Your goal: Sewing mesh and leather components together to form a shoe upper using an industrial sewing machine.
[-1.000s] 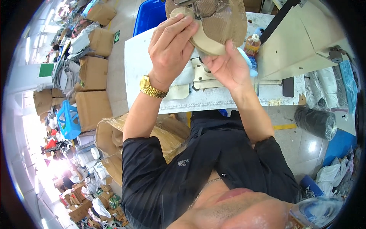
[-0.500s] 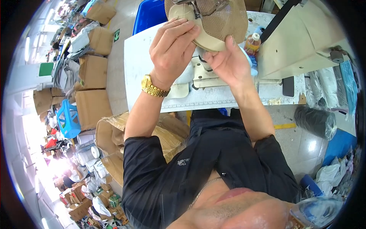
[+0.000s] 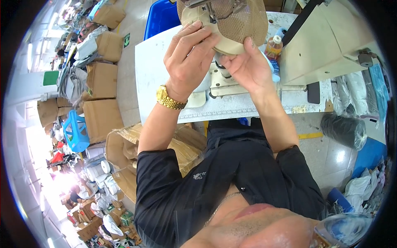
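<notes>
A beige baseball cap with a mesh crown sits at the top of the view, under the needle and presser foot of a sewing machine. My left hand, with a gold watch at the wrist, presses its bent fingertips on the cap's solid beige part. On the right edge my right hand has its thumb on top, with the other fingers partly hidden beneath. Below the cap stands the machine's narrow post, partly covered by my hands.
The white worktable carries a bottle with amber liquid and a dark phone-like slab. A blue bin stands behind it. At my left are an open carton, stacked boxes and a blue stool.
The cap has turned slightly under the presser foot, its lower edge shifting a little left. My left hand has moved slightly right and down; my right hand stays nearly in place.
</notes>
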`<state>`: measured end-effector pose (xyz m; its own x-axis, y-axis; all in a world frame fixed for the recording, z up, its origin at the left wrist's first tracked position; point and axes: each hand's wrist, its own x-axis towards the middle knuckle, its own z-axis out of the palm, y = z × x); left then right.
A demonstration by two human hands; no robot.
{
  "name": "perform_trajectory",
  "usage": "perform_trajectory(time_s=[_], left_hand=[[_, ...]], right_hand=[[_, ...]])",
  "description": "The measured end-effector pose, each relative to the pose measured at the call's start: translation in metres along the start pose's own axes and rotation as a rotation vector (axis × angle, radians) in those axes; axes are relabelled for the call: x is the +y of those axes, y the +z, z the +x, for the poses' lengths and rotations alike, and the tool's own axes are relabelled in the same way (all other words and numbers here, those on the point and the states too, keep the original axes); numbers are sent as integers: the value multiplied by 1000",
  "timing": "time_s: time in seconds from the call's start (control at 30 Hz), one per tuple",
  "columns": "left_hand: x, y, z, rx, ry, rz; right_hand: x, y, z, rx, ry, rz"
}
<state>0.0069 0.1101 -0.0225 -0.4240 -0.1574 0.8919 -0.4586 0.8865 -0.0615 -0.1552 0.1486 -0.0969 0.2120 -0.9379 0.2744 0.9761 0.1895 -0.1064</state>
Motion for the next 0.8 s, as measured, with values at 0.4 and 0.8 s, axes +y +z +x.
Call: perform_trajectory(time_s=[0.4,0.8], left_hand=[[-9,9,1,41,-47,-71],[1,6,0,36,-19,11]], right_hand=[[3,9,7,20,-31,-38],[-8,-13,4,107,-101,174]])
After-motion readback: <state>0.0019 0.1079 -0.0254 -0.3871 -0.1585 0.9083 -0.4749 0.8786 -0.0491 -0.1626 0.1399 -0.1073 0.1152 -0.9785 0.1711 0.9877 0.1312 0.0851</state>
